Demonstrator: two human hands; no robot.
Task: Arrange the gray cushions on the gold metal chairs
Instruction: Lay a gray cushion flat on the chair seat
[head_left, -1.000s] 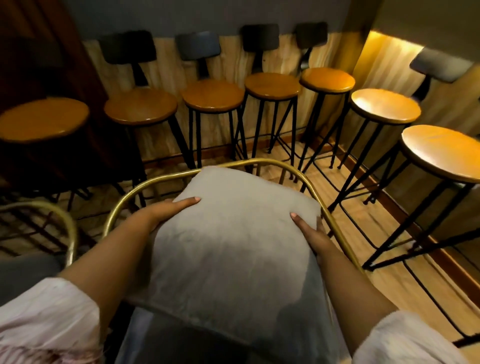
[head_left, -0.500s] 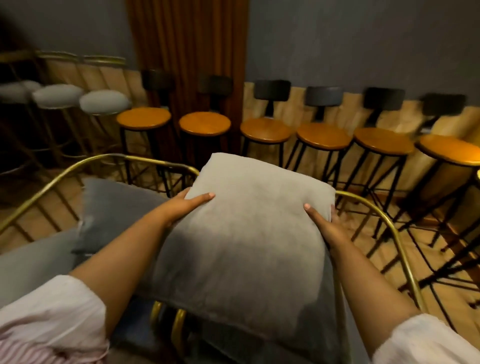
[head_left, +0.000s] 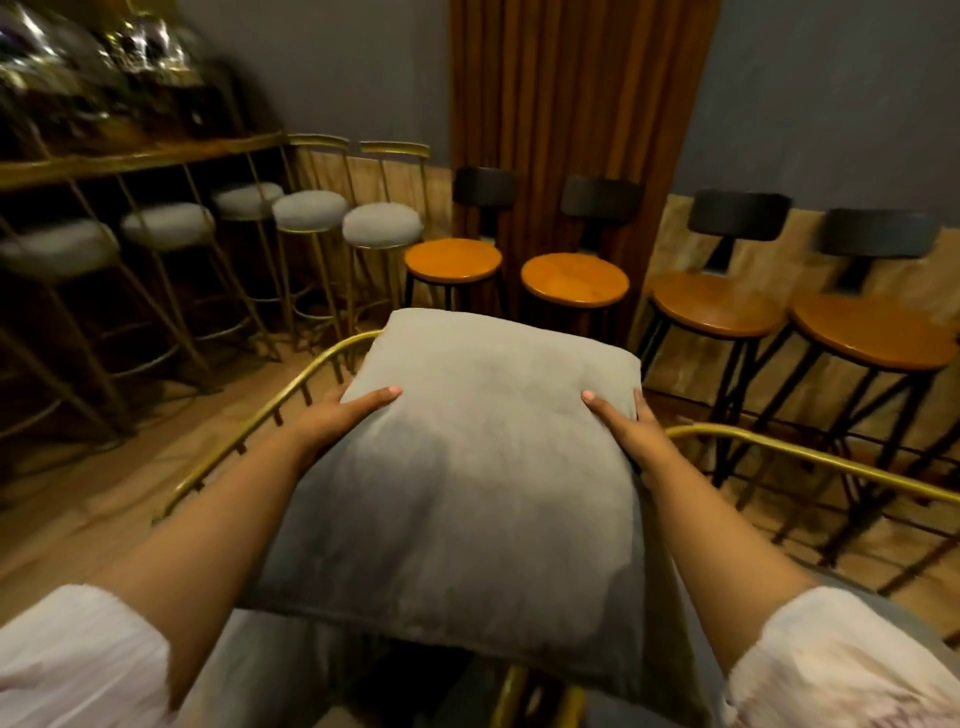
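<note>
Wooden-seated black stools (head_left: 574, 280) line the wall before a brown curtain (head_left: 571, 93), beside gray-padded gold barstools (head_left: 382, 226).

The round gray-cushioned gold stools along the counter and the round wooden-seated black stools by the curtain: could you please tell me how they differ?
The gray-cushioned gold stools have padded fabric seats; the wooden-seated black stools have bare, hard orange-brown seats. The gold stools stand on thin gold metal frames, the wooden ones on black legs. The gold stools' backs are open gold rails; the wooden stools carry solid dark backrest pads. Both have round seats and stand in rows along the walls.
</note>
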